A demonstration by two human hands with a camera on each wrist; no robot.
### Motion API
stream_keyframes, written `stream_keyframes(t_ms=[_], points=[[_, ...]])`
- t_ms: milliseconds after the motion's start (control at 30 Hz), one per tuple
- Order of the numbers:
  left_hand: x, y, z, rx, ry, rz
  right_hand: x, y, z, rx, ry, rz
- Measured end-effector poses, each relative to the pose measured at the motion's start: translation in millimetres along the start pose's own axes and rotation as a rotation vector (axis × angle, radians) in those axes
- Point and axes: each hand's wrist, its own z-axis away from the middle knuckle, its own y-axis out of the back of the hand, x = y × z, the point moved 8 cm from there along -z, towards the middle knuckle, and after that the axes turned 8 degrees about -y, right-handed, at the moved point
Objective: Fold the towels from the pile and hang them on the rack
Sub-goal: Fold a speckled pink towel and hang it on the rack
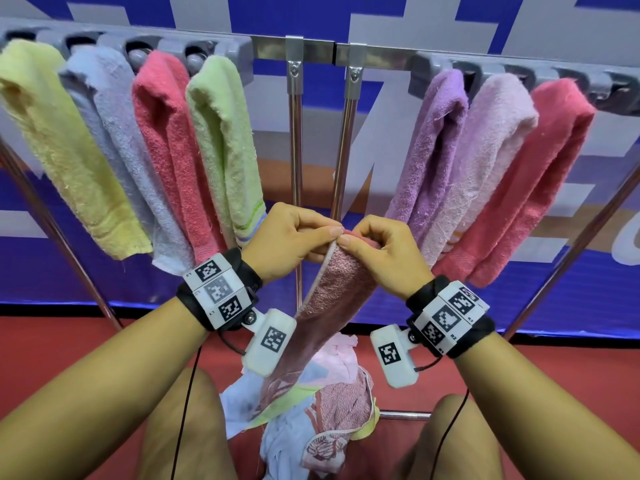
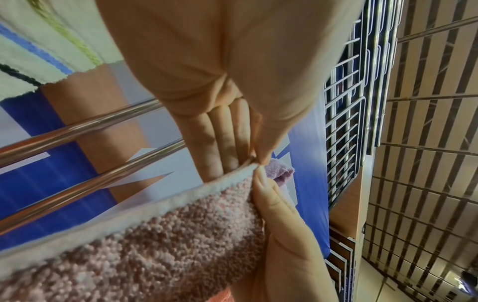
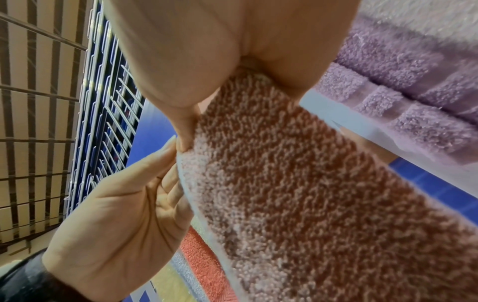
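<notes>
Both hands met at one top corner of a dusty-pink towel (image 1: 341, 282), held up in front of the rack (image 1: 294, 50). Left hand (image 1: 289, 239) pinched the pale edge between thumb and forefinger, other fingers curled behind the cloth. Right hand (image 1: 377, 251) pinched the same corner just beside it, thumb tips nearly touching. In the left wrist view, the left hand (image 2: 207, 81) gripped the white-bordered hem of the towel (image 2: 155, 235), with the right hand (image 2: 279, 235) alongside. In the right wrist view, the right hand (image 3: 220, 51) clamped the towel (image 3: 310, 183), with the left hand (image 3: 116, 220) at its edge.

Towel hung down from the hands between the forearms, its lower end reaching the pile (image 1: 311, 410) of mixed towels on the red floor (image 1: 69, 341), between the person's knees.

Seven towels were draped on the rack: yellow (image 1: 59, 143), pale blue (image 1: 114, 133), coral (image 1: 169, 143) and green (image 1: 225, 143) on the left; purple (image 1: 429, 147), light pink (image 1: 485, 147) and coral-red (image 1: 540, 174) on the right. Middle section of the rail was bare, above two chrome uprights. Blue-and-white banner (image 1: 381, 15) stood behind.
</notes>
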Motion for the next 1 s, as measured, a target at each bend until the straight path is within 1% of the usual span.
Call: stream_keyframes(t_ms=[333,433,567,667,833,933,1000], points=[[3,-1,2,-0.010,-0.013,-0.024,-7,-2,3,-0.018,0.013,-0.001],[4,2,1,0.015,-0.024,-0.022,-11,-3,4,-0.029,0.015,0.004],[5,6,-4,0.009,-0.033,-0.031,-13,-2,2,-0.035,0.004,0.054],[10,9,-6,0.013,-0.064,-0.057,-8,0,1,-0.037,-0.029,0.129],[23,20,-13,0.057,-0.112,-0.036,6,-1,4,-0.140,-0.053,0.307],[27,29,-15,0.090,-0.123,-0.049,10,-2,6,-0.180,-0.041,0.462],[30,34,-15,0.105,-0.132,-0.068,17,-2,4,-0.222,-0.064,0.545]])
